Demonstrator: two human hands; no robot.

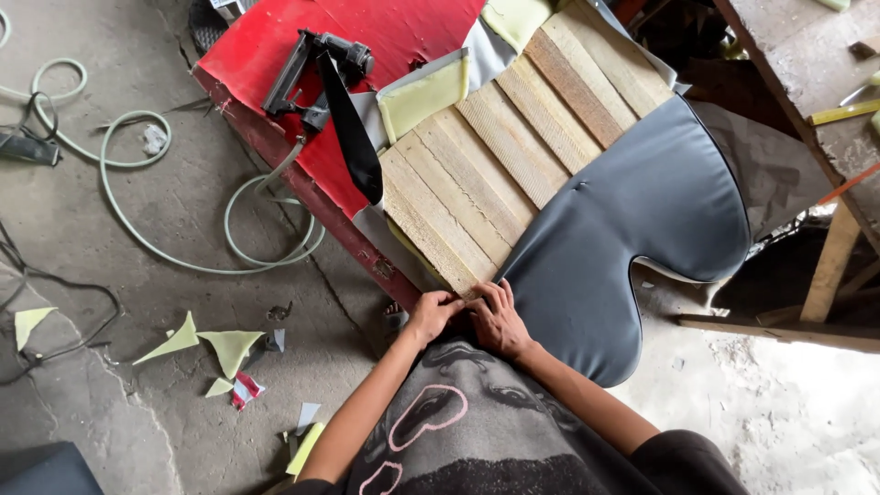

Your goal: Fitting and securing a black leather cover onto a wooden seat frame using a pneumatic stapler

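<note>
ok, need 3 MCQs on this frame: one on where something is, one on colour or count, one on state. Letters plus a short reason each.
1. Where does the staple gun lie?
A. on the red panel
B. on the floor
C. on the grey cover

2. What colour are the foam scraps on the floor?
A. blue
B. pale yellow-green
C. black

3. What are the hands doing?
A. hanging free
B. pressing together on the cover's edge
C. gripping the hose

Key:
1 A: the staple gun rests on the red panel.
2 B: the foam scraps look pale yellow-green.
3 B: left hand and right hand meet at the grey cover edge by the wooden slats.
</note>
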